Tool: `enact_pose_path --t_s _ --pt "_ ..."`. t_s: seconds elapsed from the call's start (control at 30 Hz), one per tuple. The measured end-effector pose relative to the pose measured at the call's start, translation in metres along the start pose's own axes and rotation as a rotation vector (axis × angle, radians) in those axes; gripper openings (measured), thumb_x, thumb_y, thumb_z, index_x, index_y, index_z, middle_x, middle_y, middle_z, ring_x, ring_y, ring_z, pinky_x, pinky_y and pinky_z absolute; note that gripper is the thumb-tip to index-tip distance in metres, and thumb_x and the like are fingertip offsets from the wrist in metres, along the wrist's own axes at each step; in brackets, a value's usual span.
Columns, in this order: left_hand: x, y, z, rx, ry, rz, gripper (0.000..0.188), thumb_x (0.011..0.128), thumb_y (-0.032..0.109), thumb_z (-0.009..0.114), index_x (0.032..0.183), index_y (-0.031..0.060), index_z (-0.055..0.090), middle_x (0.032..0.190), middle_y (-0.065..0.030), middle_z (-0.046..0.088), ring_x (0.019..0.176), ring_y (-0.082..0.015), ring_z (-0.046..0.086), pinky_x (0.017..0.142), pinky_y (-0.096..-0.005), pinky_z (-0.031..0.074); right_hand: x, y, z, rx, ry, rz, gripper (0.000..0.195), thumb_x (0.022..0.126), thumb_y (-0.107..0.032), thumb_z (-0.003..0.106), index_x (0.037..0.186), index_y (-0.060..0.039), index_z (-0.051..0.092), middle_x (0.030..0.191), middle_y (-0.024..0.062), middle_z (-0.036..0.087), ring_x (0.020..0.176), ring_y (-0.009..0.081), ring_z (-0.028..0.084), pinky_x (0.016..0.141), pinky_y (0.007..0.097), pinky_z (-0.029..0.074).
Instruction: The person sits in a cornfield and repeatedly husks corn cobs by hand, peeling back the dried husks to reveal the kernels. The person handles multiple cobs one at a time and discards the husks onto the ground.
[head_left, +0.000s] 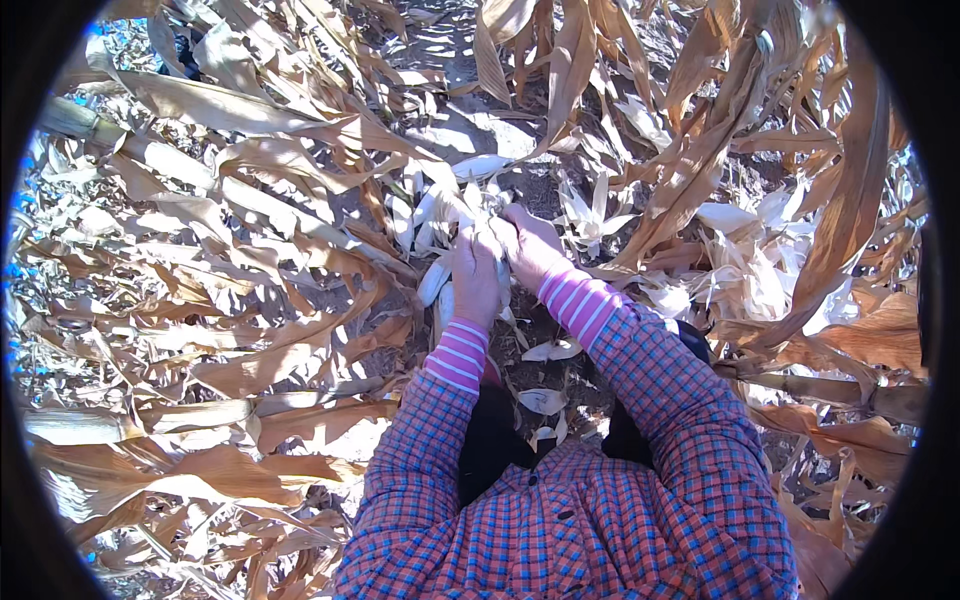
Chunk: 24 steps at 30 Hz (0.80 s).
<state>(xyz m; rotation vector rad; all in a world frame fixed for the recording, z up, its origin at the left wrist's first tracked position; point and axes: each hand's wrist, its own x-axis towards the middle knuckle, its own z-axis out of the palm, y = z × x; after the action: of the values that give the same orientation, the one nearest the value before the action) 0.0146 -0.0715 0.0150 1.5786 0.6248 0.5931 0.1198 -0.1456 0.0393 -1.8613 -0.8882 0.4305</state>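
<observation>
My left hand (475, 279) and my right hand (534, 244) are close together in front of me, both closed around pale, dry corn husk (480, 214). Whether a cob is inside the husk cannot be told, as fingers and glare hide it. Several more pale husk leaves (433, 283) hang or lie beside and below my left hand. Just right of my right hand, an opened, star-shaped corn husk (591, 214) lies on the ground. Loose husk pieces (543, 400) are on the soil between my forearms.
Dry corn stalks (195, 415) with long curled leaves lie across the left side. Tall brown corn leaves (690, 180) arch over the right. Beneath them is a heap of pale husks (757, 270). Bare soil (457, 127) shows ahead, and another stalk (840, 394) crosses at the right.
</observation>
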Motion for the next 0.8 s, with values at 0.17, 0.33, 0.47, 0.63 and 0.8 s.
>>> enact_pose_path --t_s 0.17,0.33,0.47,0.63,0.8 --pt "0.009 -0.016 -0.002 0.066 0.063 -0.204 0.051 0.102 0.034 0.031 0.13 -0.0079 0.041 0.121 -0.0161 0.052 0.111 -0.0203 0.048 0.096 -0.0303 0.036 0.017 0.009 -0.012 -0.487 -0.338 -0.496 0.028 0.092 -0.03 0.046 0.116 -0.0172 0.053 0.087 0.0179 0.057 0.075 0.0354 0.061 0.063 0.0421 0.049" --pt "0.018 -0.006 -0.001 -0.219 0.073 -0.132 0.041 0.1 0.032 0.037 0.119 -0.0009 0.052 0.105 -0.0068 0.056 0.093 -0.0133 0.051 0.084 -0.0294 0.041 0.016 -0.003 -0.008 -0.17 -0.331 -0.122 0.046 0.092 -0.053 0.042 0.097 -0.0127 0.063 0.084 0.0159 0.064 0.081 0.038 0.06 0.067 0.0421 0.047" --pt "0.031 0.006 0.005 -0.405 0.082 -0.376 0.031 0.095 0.033 0.045 0.101 0.0057 0.058 0.089 -0.0024 0.059 0.081 -0.0125 0.056 0.073 -0.029 0.045 0.025 0.03 0.006 -0.003 -0.461 -0.204 0.035 0.094 -0.039 0.046 0.089 -0.0075 0.061 0.083 0.0151 0.063 0.082 0.0345 0.061 0.068 0.04 0.046" --pt "0.044 -0.024 -0.01 -0.441 0.123 -0.337 0.031 0.095 0.035 0.044 0.09 0.0079 0.056 0.079 -0.0021 0.056 0.071 -0.0118 0.054 0.063 -0.0279 0.045 0.006 0.026 0.009 -0.003 -0.501 -0.431 0.025 0.092 -0.026 0.049 0.081 -0.005 0.056 0.077 0.0142 0.06 0.081 0.0339 0.06 0.07 0.0437 0.046" --pt "0.063 -0.022 -0.057 -0.67 0.349 -0.386 0.037 0.097 0.038 0.038 0.078 0.0088 0.05 0.062 -0.005 0.051 0.052 -0.0177 0.052 0.051 -0.0311 0.046 -0.037 0.026 0.013 -0.34 -0.999 -0.445 0.027 0.09 -0.03 0.046 0.085 -0.0064 0.059 0.069 0.017 0.061 0.067 0.0381 0.061 0.066 0.048 0.047"
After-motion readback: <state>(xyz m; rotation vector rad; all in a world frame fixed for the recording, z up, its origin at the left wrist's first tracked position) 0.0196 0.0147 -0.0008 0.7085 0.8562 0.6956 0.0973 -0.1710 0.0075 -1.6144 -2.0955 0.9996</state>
